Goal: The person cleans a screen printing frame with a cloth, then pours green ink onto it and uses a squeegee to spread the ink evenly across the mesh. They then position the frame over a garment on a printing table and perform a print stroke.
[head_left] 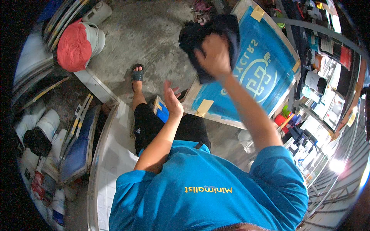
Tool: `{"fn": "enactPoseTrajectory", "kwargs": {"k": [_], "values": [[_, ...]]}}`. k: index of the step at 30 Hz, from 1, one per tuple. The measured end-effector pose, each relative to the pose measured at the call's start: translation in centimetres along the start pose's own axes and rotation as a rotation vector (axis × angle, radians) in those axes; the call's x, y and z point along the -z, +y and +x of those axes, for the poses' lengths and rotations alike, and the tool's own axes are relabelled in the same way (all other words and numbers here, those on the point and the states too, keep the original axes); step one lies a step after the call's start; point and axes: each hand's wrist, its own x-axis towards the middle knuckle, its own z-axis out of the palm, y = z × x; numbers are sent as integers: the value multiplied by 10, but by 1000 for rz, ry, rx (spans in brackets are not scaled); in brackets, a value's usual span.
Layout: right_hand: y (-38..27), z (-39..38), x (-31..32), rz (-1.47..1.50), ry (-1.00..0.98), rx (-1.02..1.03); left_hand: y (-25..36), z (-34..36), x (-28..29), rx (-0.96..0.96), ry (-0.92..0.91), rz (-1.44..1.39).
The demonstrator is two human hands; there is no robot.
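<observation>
A blue screen-printing frame [231,96] with pale lettering and a round logo leans at a tilt in front of me, tape on its border. Over its left part lies a bunched dark cloth [192,38]. My right hand [216,56], slightly blurred, is closed on the middle of this cloth, its fingertips partly lost against the dark fabric. To the left of the frame's lower corner, my left hand [173,102] is raised in the air with its fingers apart and nothing in it.
A white bucket [98,38] with a red cover stands on the concrete floor [127,30] at the far left, beside a pale jug [97,13]. More frames [79,142] and containers crowd the lower left. Cluttered shelves [320,77] line the right. A low white ledge [110,154] runs beside me.
</observation>
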Motion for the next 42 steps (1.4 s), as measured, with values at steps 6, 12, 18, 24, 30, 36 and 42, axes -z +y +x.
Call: {"fn": "enactPoseTrajectory", "kwargs": {"k": [6, 12, 18, 24, 30, 36, 42], "values": [[-116, -145, 32, 537, -275, 20, 1, -12, 8, -278, 19, 205], [68, -185, 59, 198, -83, -146, 9, -11, 9, -310, -23, 252], [249, -100, 92, -334, 7, -769, 5, -6, 1, -207, -31, 337], [184, 9, 41, -177, 284, -534, -20, 6, 21, -184, -124, 401], [62, -189, 69, 251, -157, -447, -26, 17, 29, -441, -213, 584], [254, -232, 128, -360, 134, -972, -3, 6, 10, -77, -126, 489], [312, -9, 114, -52, 68, -751, 11, 0, -5, -73, -204, 294]]}}
